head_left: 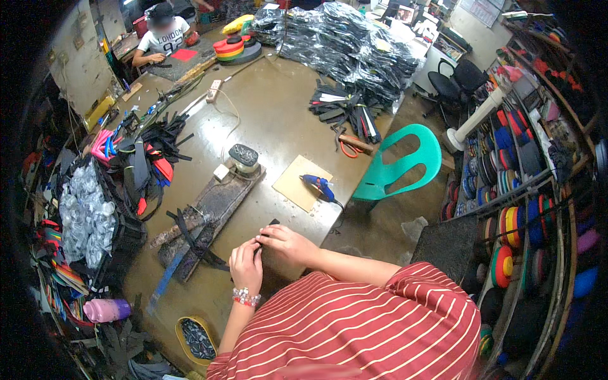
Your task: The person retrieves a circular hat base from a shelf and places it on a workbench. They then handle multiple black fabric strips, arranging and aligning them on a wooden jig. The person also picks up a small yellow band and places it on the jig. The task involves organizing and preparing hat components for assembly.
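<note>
My left hand (246,264), with a beaded bracelet (246,297) at its wrist, is closed with the fingertips pinched on a small black strip (258,249). My right hand (289,245) meets it from the right, its fingers curled over the same strip; most of the piece is hidden by the fingers. Both hands are above the table's near edge. Just left of them lies a dark, worn wooden plank (218,221) with black straps (185,233) across it. Beyond my right hand, a blue glue gun (318,186) rests on a square tan board (292,193).
A tin of small metal parts (244,158) stands on the plank's far end. A yellow tub (182,342) is at the near left. Black straps (354,111) and plastic-wrapped bundles (342,47) lie farther back. A green chair (425,152) stands right. A co-worker (163,41) sits far left.
</note>
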`<state>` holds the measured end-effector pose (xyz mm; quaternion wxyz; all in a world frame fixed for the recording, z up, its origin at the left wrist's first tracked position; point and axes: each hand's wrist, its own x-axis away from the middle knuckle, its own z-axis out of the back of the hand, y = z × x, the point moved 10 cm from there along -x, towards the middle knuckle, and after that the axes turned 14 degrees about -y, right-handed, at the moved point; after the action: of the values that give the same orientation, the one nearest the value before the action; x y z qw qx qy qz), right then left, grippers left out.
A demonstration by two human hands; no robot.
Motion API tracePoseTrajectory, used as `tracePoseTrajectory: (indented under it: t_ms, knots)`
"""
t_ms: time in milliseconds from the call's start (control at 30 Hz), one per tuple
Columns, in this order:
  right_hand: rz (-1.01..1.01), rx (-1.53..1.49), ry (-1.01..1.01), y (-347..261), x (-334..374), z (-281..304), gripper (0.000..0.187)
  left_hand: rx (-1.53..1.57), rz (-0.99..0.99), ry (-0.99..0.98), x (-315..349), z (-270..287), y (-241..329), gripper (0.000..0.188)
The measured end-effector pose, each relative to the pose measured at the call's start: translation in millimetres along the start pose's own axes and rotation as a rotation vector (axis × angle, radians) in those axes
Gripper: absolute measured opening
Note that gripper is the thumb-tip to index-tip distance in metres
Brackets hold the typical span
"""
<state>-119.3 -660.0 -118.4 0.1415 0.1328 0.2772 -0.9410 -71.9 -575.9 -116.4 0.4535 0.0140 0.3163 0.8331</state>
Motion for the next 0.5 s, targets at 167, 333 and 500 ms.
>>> tracePoseTrajectory:
  t_ms: [167,333,500]
  knots:
    - [-0.061,-0.086,-0.004,16.3,-3.6,0.4,0.026,-0.038,0.023,0.000,1.4,-1.7,3.1,0.013]
    - [-0.028,-0.080,-0.125,21.7,-21.8,0.4,0.026,-0.070,0.007,0.036,-0.9,3.6,4.4,0.013]
    - [-0.037,-0.089,-0.137,27.9,-32.9,-1.3,0.020,-0.054,0.046,0.029,-0.7,3.0,-6.6,0.013]
